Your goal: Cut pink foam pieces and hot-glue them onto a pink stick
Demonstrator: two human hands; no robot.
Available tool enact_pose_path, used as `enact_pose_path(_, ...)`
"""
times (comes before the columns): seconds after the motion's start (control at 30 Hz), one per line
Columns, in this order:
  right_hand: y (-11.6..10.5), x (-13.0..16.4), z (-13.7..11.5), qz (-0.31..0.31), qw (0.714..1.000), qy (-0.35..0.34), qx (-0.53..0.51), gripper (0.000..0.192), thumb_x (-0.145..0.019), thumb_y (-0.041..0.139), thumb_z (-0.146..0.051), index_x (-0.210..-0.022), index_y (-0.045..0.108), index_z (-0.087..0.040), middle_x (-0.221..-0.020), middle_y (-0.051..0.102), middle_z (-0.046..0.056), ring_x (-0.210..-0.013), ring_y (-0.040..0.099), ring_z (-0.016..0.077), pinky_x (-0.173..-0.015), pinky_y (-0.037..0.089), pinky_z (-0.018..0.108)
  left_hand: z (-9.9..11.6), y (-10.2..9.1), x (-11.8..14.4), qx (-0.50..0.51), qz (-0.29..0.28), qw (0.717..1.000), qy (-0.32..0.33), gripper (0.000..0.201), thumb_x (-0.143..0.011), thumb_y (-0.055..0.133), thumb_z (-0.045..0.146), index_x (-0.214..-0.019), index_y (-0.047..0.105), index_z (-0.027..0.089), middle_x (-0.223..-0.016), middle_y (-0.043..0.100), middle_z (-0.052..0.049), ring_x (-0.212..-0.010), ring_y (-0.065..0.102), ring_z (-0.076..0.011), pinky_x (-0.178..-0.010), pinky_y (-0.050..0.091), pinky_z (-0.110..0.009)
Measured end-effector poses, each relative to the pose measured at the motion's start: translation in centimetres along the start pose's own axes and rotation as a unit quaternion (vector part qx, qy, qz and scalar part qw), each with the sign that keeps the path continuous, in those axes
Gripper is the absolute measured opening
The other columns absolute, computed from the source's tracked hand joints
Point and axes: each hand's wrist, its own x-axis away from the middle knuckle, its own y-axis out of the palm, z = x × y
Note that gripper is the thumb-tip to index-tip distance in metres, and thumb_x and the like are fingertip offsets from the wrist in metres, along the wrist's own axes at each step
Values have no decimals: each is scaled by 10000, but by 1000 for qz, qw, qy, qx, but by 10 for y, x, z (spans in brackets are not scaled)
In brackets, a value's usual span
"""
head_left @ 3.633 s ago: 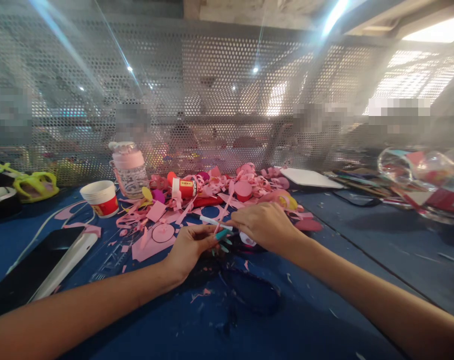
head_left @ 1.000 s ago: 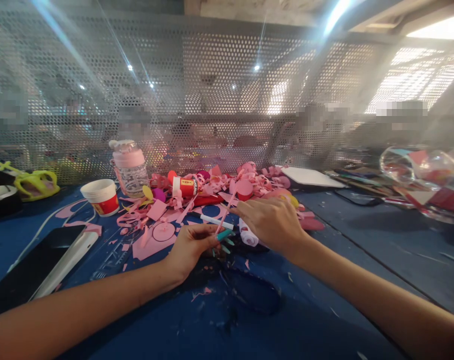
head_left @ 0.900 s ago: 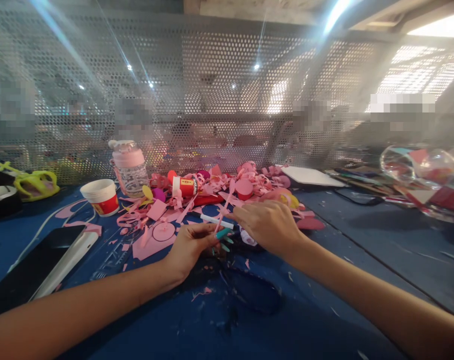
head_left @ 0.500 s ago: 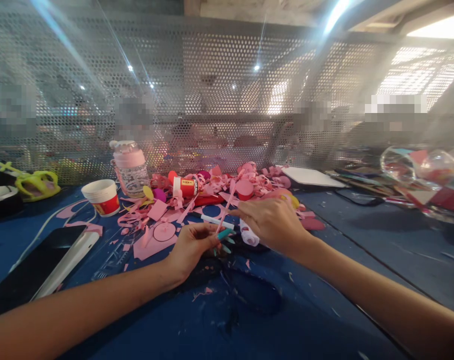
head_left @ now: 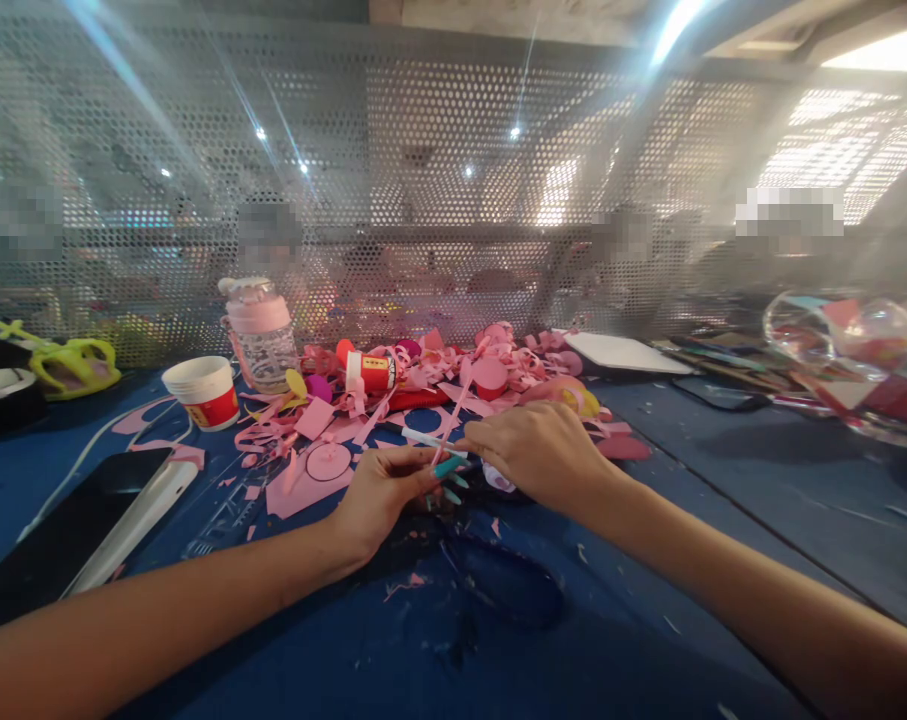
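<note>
Thumb and fingers of my left hand (head_left: 382, 495), with long teal nails, pinch the lower end of a thin pink strip (head_left: 457, 405) that leans up and away. My right hand (head_left: 547, 450) is just right of the strip, palm down, its fingers closed together and their tips close to the strip. Whether those tips grip anything cannot be made out. Behind the fingers lies a white pen-like stick (head_left: 430, 438), partly covered. Under my right hand a small white roll (head_left: 498, 478) shows in part. Pink cut pieces (head_left: 490, 375) are heaped beyond both hands.
At left are a phone (head_left: 70, 530), stacked paper cups (head_left: 202, 390), a pink-topped bottle (head_left: 258, 330) and a yellow tape dispenser-like object (head_left: 78, 368). A dark loop (head_left: 505, 580) lies in front. A white sheet (head_left: 625, 352) and clear plastic packaging (head_left: 858, 350) are at right. A perforated metal screen (head_left: 453, 150) stands behind.
My right hand has moved slightly down and left, its fingertips coming down beside the strip and covering more of the white roll. My left hand stays put with the pink strip.
</note>
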Motion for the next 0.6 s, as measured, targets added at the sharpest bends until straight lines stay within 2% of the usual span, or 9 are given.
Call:
enact_pose_path(0.07,-1,0,-1,-20,999,-17,-28,178,-799,526,-266,-661,622,-207,-582,658,-20,-513,568,115,-448,140,239,0,0,0,-7,-1,1000,2,186,-622,696,215,-800,698,158,-591,630,0,-516,523,-70,-511,415,-185)
enact_pose_path(0.13,-2,0,-1,-9,998,-26,-62,223,-817,500,-290,-650,616,-199,-557,643,-26,-496,551,100,-449,153,235,-1,0,0,-15,3,1000,4,188,-609,704,225,-782,695,150,-553,616,1,-499,523,-75,-490,403,-186)
enact_pose_path(0.2,-3,0,1,33,997,-13,-69,287,-841,459,-317,-636,609,-184,-530,627,-25,-475,534,90,-451,169,236,0,1,-1,-18,13,1000,3,193,-594,713,240,-762,693,146,-538,611,2,-490,528,-80,-482,403,-190)
enact_pose_path(0.33,-4,0,5,113,992,50,7,369,-862,408,-373,-626,610,-174,-508,617,-8,-464,532,96,-463,184,247,1,3,-1,-7,19,1000,-2,206,-576,724,248,-752,693,145,-570,625,-4,-494,540,-84,-492,425,-201)
enact_pose_path(0.4,-4,0,5,105,993,58,23,342,-859,420,-361,-641,615,-183,-545,639,-9,-483,546,101,-466,185,248,0,2,-1,-7,16,1000,2,203,-580,721,238,-760,695,147,-601,638,-10,-499,539,-80,-495,428,-199)
enact_pose_path(0.6,3,2,-7,11,1000,16,4,206,-830,478,-261,-693,616,-193,-617,672,-3,-518,566,119,-471,176,240,-3,-1,-1,-24,14,999,22,172,-623,694,211,-786,702,158,-635,645,-10,-530,529,-69,-494,415,-172)
